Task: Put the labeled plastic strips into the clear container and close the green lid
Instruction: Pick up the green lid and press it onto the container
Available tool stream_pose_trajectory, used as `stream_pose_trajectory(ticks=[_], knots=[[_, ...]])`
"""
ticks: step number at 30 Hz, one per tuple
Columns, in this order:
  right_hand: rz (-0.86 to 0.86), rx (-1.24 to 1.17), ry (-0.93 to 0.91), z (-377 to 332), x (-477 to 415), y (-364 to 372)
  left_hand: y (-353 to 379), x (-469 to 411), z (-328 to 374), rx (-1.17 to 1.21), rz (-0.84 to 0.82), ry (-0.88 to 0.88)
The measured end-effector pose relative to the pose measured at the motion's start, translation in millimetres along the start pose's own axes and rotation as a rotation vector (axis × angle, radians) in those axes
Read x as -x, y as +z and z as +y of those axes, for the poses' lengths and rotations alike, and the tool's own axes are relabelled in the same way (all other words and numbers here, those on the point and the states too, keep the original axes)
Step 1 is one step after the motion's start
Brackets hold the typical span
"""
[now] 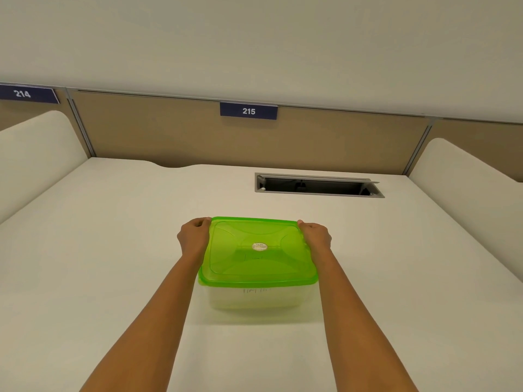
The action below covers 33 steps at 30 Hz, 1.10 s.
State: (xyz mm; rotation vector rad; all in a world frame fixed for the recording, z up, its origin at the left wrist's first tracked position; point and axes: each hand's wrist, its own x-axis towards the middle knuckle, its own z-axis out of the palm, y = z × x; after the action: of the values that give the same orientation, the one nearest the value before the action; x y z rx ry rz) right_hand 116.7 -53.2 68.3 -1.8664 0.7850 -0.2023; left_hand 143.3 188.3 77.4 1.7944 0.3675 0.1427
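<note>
A clear plastic container (256, 299) stands in the middle of the white desk, with a translucent green lid (259, 251) lying flat on top of it. A round sticker sits at the lid's centre. My left hand (194, 236) grips the lid's far left corner, fingers curled over the rim. My right hand (315, 236) holds the far right corner the same way. Faint handwriting shows through the lid and the front wall, but I cannot make out the strips inside.
The white desk (113, 250) has cream side dividers on both sides. An open cable slot (318, 185) is set into the desk behind the container, to the right. A tan back panel carries a blue sign reading 215 (248, 111).
</note>
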Motion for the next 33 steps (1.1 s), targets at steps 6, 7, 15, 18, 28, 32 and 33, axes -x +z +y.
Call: stream_pose_trajectory(ticks=[6, 7, 15, 18, 28, 32, 33], knots=[[-0.044, 0.09, 0.088, -2, -4, 2, 0, -3, -1, -0.013, 0.003, 0.001], [-0.038, 0.088, 0.095, -2, -5, 2, 1, -3, 0, -0.014, 0.003, 0.0], [-0.032, -0.018, 0.183, -4, -10, 2, 2, -9, -1, -0.009, -0.008, -0.017], [-0.019, -0.003, 0.178, -3, -11, 4, 3, -10, 0, -0.011, -0.014, -0.019], [0.009, 0.098, 0.106, -2, -9, 7, 7, -16, 0, -0.129, -0.055, -0.013], [0.022, 0.098, 0.056, 1, -6, 8, 9, -21, 0, -0.17, -0.107, -0.041], [0.024, 0.096, 0.055, 2, -6, 9, 8, -24, -1, -0.168, -0.118, -0.046]])
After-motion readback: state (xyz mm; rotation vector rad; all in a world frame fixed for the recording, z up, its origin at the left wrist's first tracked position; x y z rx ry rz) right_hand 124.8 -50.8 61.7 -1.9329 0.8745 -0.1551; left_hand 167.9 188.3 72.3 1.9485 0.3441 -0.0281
